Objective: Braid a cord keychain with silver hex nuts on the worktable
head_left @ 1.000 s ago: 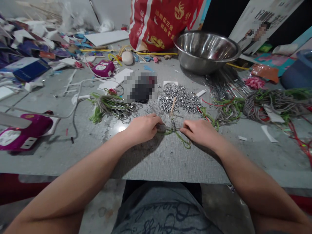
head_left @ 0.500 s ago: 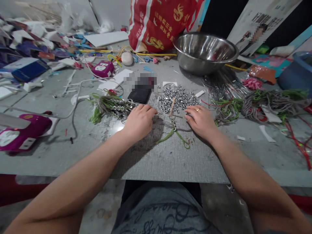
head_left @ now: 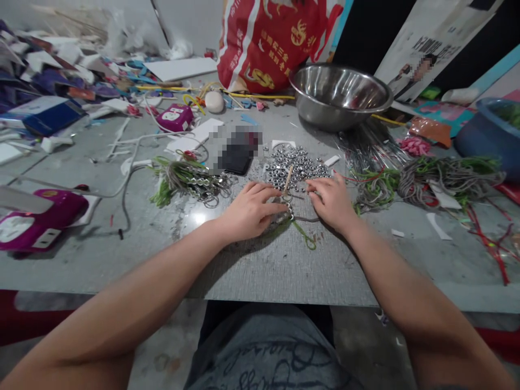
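My left hand (head_left: 254, 211) reaches over the corded piece at the middle of the table, palm down. Its fingers are stretched and apart, their tips by the beaded strand (head_left: 291, 212) and the thin wooden stick (head_left: 288, 179). A grey cord (head_left: 306, 219) and a green cord loop (head_left: 305, 235) run out from the strand. On the other side, my right hand (head_left: 331, 200) rests with fingers bent and slightly apart at the edge of the loose silver beads (head_left: 284, 162). No held thing shows in either hand; the undersides of the fingers are hidden.
Left of the beads lie a dark phone-like object (head_left: 235, 157) and a bundle of finished-looking beaded cords (head_left: 182, 179). Grey and green cords (head_left: 418, 181) lie at right. Behind stand a steel bowl (head_left: 341, 100) and a red bag (head_left: 260, 49). Purple power sockets (head_left: 44, 216) with cables sit at left.
My left hand has moved right, from beside the beaded bundle to over the strand and stick. My right hand stays near the beads with little movement. The view has shifted slightly.
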`<state>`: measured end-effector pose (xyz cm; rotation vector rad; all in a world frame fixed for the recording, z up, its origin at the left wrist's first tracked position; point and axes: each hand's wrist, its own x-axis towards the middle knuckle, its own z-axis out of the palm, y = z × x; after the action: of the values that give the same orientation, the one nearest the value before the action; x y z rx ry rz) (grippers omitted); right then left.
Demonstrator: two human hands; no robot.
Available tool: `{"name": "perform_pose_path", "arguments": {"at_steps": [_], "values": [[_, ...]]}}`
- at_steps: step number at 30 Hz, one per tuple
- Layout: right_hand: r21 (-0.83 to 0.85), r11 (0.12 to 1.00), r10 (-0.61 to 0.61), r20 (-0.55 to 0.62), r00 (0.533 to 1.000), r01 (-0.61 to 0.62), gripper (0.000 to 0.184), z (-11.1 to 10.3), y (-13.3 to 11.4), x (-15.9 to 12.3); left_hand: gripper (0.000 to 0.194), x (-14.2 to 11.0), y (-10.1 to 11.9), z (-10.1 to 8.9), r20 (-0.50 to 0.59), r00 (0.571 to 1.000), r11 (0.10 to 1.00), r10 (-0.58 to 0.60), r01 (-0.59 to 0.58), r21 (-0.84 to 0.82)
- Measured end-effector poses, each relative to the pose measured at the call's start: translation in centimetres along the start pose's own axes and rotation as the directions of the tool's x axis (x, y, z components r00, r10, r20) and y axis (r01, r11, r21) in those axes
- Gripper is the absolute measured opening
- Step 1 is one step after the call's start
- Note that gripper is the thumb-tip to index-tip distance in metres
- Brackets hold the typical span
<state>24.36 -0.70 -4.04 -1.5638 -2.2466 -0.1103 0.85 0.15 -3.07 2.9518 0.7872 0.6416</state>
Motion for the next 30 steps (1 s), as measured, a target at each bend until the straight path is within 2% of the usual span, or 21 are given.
{"name": "perform_pose_path", "arguments": {"at_steps": [2, 5, 11, 16, 22, 26, 30], "values": [[-0.013, 1.000, -0.018, -0.036, 0.999, 0.018, 0.028, -0.2, 0.4, -0.1, 0.037, -0.1, 0.0, 0.0, -0.022, 1.000, 1.000, 0.017, -0.018, -0.013], [-0.066, 0.997, -0.033, -0.003, 0.999, 0.033, 0.024, -0.3, 0.7, -0.1, 0.031, 0.1, 0.2, 0.2, -0.030, 0.999, 0.999, 0.022, -0.023, -0.025], [-0.133, 0.991, 0.004, 0.091, 0.996, 0.008, 0.020, -0.6, 0.4, 0.0, 0.029, 0.3, 0.8, 0.6, 0.057, 0.998, 0.999, -0.017, 0.014, 0.049], [-0.188, 0.982, 0.025, 0.090, 0.996, -0.008, 0.022, -1.0, -0.2, -0.2, 0.026, 0.2, 1.0, 0.5, 0.141, 0.990, 0.996, 0.022, -0.034, 0.087], [-0.214, 0.976, -0.017, 0.060, 0.998, 0.030, 0.026, -1.3, -0.9, -0.5, 0.023, 0.2, 1.2, 0.1, 0.182, 0.983, 0.992, 0.010, -0.033, 0.125], [-0.075, 0.997, 0.015, 0.058, 0.998, -0.010, 0.023, -1.8, -1.6, -0.8, 0.021, 0.2, 1.5, -0.2, 0.209, 0.978, 0.989, 0.006, -0.037, 0.145], [0.254, 0.965, 0.046, 0.055, 0.997, -0.059, 0.016, -2.4, -2.9, -1.2, 0.021, 0.1, 1.6, -0.4, 0.210, 0.978, 0.983, -0.001, -0.037, 0.178]]}}
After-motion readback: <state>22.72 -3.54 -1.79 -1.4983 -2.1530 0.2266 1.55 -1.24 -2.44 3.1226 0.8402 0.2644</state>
